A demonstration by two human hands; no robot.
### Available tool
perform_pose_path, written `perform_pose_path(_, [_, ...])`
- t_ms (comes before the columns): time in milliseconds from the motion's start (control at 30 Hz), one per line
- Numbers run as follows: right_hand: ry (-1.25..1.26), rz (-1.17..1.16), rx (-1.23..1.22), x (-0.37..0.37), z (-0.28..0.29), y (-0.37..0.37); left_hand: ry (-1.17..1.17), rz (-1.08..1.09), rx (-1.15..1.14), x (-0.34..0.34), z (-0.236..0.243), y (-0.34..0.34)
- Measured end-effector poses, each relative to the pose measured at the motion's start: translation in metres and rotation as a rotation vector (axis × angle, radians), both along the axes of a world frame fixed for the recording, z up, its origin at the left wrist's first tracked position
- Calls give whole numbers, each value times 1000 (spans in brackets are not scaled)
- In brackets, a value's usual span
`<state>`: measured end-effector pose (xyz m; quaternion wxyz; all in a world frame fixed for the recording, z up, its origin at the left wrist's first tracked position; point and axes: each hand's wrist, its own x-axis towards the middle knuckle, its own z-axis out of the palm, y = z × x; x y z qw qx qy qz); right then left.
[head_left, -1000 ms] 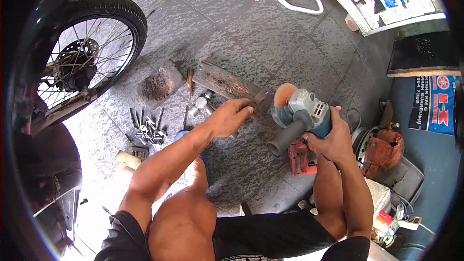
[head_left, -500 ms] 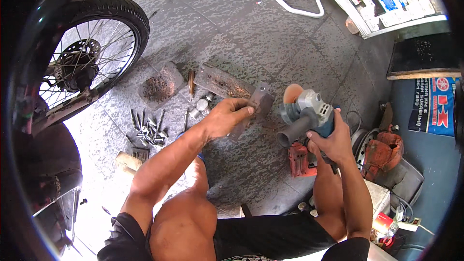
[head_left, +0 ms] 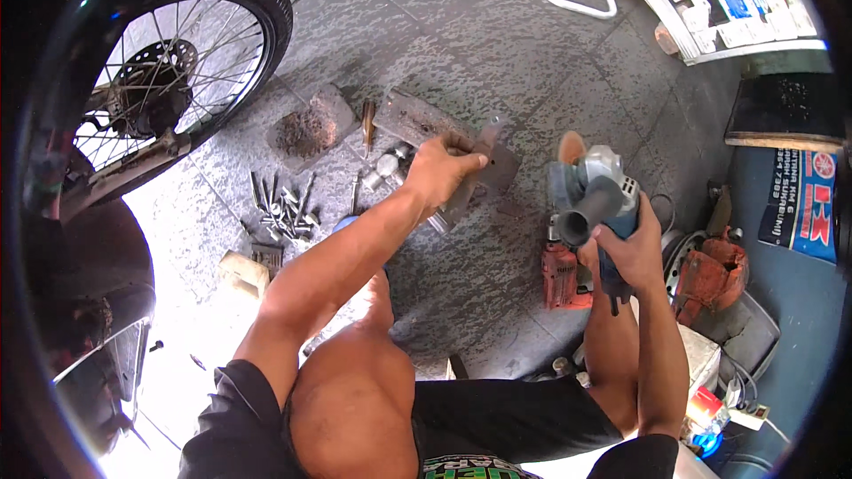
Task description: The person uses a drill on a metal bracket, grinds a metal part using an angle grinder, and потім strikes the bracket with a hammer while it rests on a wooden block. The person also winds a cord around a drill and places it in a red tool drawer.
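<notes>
My left hand [head_left: 444,168] grips a flat, dark metal plate [head_left: 490,151], holding it tilted over a long dusty block [head_left: 413,111] on the floor. My right hand [head_left: 635,244] is closed round the teal body of an angle grinder [head_left: 605,168], its orange disc [head_left: 572,144] up and its black side handle pointing toward me. The disc is apart from the plate, to its right. A hammer [head_left: 382,170], a brass-coloured rod [head_left: 368,124] and a hollowed stone-like slab [head_left: 306,133] lie beyond my left hand; below the grinder is a red power tool [head_left: 559,275].
A motorbike wheel [head_left: 235,80] stands left, near several scattered bolts [head_left: 284,213] and a wooden block [head_left: 244,270]. A white tubular stand [head_left: 568,0] and display case [head_left: 728,13] are at the back. A red machine [head_left: 710,275] and banner [head_left: 794,204] crowd the right.
The view has shifted slightly. My left hand has moved farther away with the plate, and my right hand has moved the grinder rightward, widening the gap between disc and plate.
</notes>
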<state>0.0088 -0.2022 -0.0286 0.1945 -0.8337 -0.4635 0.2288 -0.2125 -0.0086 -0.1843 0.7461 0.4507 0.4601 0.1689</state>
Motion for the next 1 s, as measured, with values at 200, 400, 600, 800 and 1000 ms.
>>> perform_pose_path(200, [187,-176,81,-4,1,-19,-21,108,-36,16,-14,7])
perform_pose_path(400, [-199,-152,76,9,25,-17,250,134,125,40,-79,8])
perform_pose_path(600, [-487,-172,341,39,66,-26,473,66,442,51,-77,6])
perform_pose_path(800, [-667,-246,568,38,127,-37,392,125,607,-19,-46,11])
perform_pose_path(1000, [-859,-329,694,30,185,-78,406,85,830,-147,-33,-54])
